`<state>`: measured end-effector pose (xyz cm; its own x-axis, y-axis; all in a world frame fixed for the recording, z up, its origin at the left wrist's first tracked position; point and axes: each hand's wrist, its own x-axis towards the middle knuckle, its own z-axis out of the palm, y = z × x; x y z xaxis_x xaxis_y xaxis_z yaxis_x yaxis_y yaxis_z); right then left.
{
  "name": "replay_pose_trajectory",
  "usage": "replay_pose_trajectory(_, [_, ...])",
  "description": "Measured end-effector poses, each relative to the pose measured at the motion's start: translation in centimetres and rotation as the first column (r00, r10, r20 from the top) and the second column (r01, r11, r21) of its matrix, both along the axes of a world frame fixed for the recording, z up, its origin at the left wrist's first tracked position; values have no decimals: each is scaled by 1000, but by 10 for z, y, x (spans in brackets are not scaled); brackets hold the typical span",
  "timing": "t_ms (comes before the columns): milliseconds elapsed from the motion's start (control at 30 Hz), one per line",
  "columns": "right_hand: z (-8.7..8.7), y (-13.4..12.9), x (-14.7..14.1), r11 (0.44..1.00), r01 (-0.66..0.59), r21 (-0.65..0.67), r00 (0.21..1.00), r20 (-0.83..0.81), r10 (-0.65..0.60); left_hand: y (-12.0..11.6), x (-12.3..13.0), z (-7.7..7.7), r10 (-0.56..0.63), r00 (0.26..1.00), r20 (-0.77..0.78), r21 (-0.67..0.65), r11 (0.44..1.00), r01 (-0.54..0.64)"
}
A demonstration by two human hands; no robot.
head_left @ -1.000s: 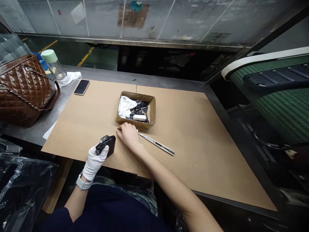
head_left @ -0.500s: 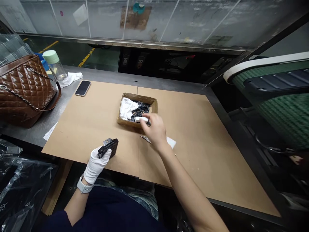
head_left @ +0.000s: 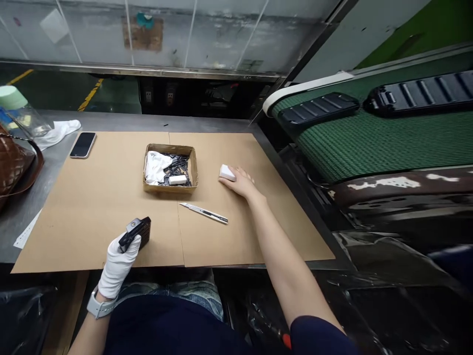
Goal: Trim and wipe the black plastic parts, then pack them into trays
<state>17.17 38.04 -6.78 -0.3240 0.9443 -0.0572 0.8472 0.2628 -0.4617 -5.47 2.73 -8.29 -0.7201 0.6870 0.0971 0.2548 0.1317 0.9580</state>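
Observation:
My left hand (head_left: pixel 120 259), in a white glove, is closed around a small black ribbed part (head_left: pixel 142 235) with a silver metal block (head_left: pixel 133 225) on its top. It holds this just above the front of the cardboard. My bare right hand (head_left: pixel 242 182) lies low over the right half of the cardboard, its thumb and fingers around a white block (head_left: pixel 226 172). A utility knife (head_left: pixel 204 213) rests between my hands, tip toward the left. Beyond it stands a shallow cardboard box (head_left: pixel 170 189) with small black pieces (head_left: pixel 177 165), a white cloth (head_left: pixel 157 165) and another white block (head_left: pixel 178 180).
A cardboard sheet (head_left: pixel 92 202) covers the metal table. Toward the left are a phone (head_left: pixel 83 145), a bottle (head_left: pixel 27 116), a white cloth (head_left: pixel 61 132) and a brown bag (head_left: pixel 13 165). On the right, a green conveyor (head_left: pixel 369 143) carries black ribbed covers (head_left: pixel 321 109).
My right hand has left the box and moved right, onto the white block on the cardboard. The knife is now uncovered. The view has turned right; my left hand keeps its hold.

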Motion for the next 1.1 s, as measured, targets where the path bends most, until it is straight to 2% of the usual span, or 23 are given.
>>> replay_pose_trajectory(67, [-1, 2, -5, 1000, -15, 17, 999, -34, 15, 0, 1, 0, -11, 999, -51, 11, 1000, 11])
replay_pose_trajectory(167, [3, -21, -10, 999, -9, 53, 993, -114, 15, 1, 5, 5, -75, 987, -144, 18, 997, 78])
replay_pose_trajectory(233, [15, -52, -11, 988, -116, 99, 977, -169, 131, 3, 10, 11, -148, 967, -206, 25, 987, 157])
replay_pose_trajectory(267, [24, -71, -13, 962, -237, 136, 946, -192, 260, 5, 12, 14, -182, 955, -235, 26, 981, 194])
replay_pose_trajectory(300, [33, -92, -15, 895, -410, 175, 876, -198, 440, 8, 14, 16, -213, 942, -261, 15, 974, 224])
replay_pose_trajectory(333, [42, -114, -18, 803, -569, 179, 778, -200, 596, 10, 16, 19, -240, 929, -280, -4, 969, 249])
replay_pose_trajectory(367, [50, -135, -24, 710, -680, 182, 674, -223, 704, 13, 18, 20, -266, 919, -291, -30, 963, 269])
replay_pose_trajectory(400, [55, -155, -30, 643, -739, 201, 590, -268, 762, 15, 19, 21, -287, 912, -294, -49, 957, 285])
replay_pose_trajectory(433, [57, -173, -39, 614, -755, 232, 529, -339, 778, 16, 20, 22, -304, 908, -288, -58, 952, 300])
replay_pose_trajectory(467, [56, -188, -48, 627, -731, 270, 491, -429, 758, 17, 22, 22, -321, 907, -273, -61, 947, 316])
replay_pose_trajectory(533, [49, -210, -67, 717, -621, 316, 466, -587, 663, 19, 24, 21, -325, 918, -226, -52, 946, 321])
replay_pose_trajectory(600, [39, -223, -84, 797, -513, 320, 500, -643, 580, 21, 25, 20, -291, 941, -170, -39, 957, 289])
replay_pose_trajectory(633, [35, -227, -89, 812, -485, 326, 533, -626, 569, 22, 26, 20, -261, 954, -149, -29, 965, 260])
replay_pose_trajectory(767, [34, -231, -99, 768, -498, 403, 602, -477, 640, 25, 30, 17, -165, 977, -134, 25, 985, 170])
replay_pose_trajectory(833, [36, -228, -98, 772, -480, 417, 630, -448, 634, 26, 33, 14, -138, 981, -139, 23, 990, 142])
replay_pose_trajectory(900, [38, -225, -98, 764, -480, 432, 636, -429, 642, 25, 34, 10, -110, 985, -133, 20, 993, 114])
replay_pose_trajectory(1000, [40, -221, -100, 721, -501, 479, 621, -381, 685, 24, 36, 5, -86, 990, -114, 17, 996, 88])
replay_pose_trajectory(1100, [42, -217, -103, 732, -471, 493, 661, -352, 663, 23, 37, 3, -89, 992, -86, 22, 996, 92])
